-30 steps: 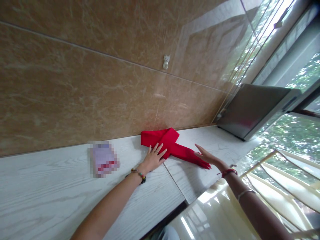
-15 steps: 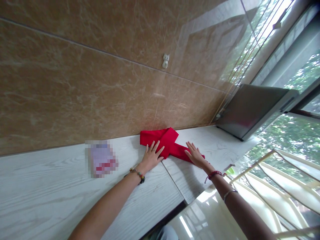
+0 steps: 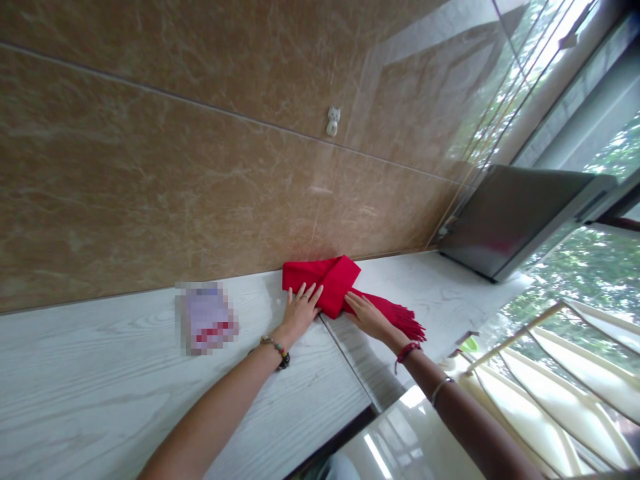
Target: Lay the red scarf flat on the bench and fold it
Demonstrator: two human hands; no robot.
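A red scarf (image 3: 333, 277) lies folded across itself on the white wood-grain counter (image 3: 120, 380), close to the wall. One end points right and finishes in a fringe. My left hand (image 3: 301, 310) rests on the left lower part of the folds with its fingers spread. Flat against the scarf, where the fringed end leaves the folds, is my right hand (image 3: 367, 315), its fingers stretched out. Neither hand grips the cloth. Beaded and cord bracelets circle both wrists.
To the left lies a blurred-out pale packet (image 3: 207, 317). Brown marble tiles (image 3: 175, 187) with a small white cat-shaped hook (image 3: 333, 121) rise behind. A grey fridge-like box (image 3: 520, 220) stands at the far right, near a cream rack (image 3: 545, 387) and the window.
My right hand has moved left along the scarf, from the fringed end to the edge of the folds, uncovering the fringe. My left hand stays nearly in place.
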